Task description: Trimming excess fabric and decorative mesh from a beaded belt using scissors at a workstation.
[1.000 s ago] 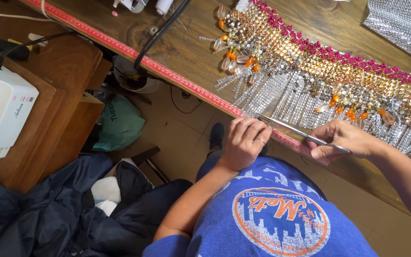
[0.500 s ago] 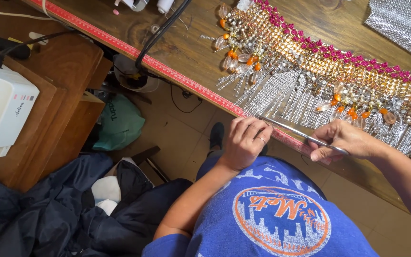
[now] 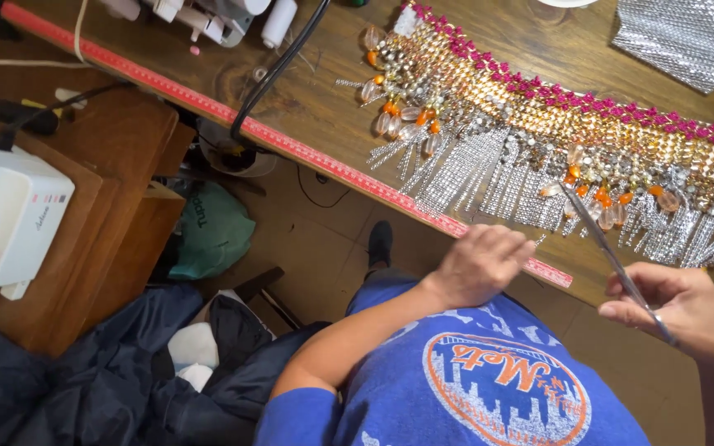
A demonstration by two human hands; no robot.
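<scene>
A long beaded trim [image 3: 588, 132] lies across the wooden table [image 3: 324, 99], with pink stones along its top, gold rows below and a hanging fringe of silver chains and orange and clear drops. My right hand [image 3: 683, 310] grips thin metal tweezers [image 3: 613, 256], their tip up in the fringe near an orange drop. My left hand [image 3: 485, 264] rests at the table's near edge with its fingers curled, just below the fringe and touching the red measuring strip [image 3: 291, 144]. I cannot see anything in it.
A piece of silver mesh fabric [image 3: 687, 41] lies at the table's far right. A black cable [image 3: 283, 58] and a white spool [image 3: 278, 21] sit at the upper left. A white machine [image 3: 2, 215] stands on a side cabinet. Dark clothing [image 3: 84, 380] and a green bag [image 3: 208, 231] lie on the floor.
The tweezers have swung from lying along the table edge to pointing up into the fringe. My left hand stays curled at the edge. The view has shifted closer.
</scene>
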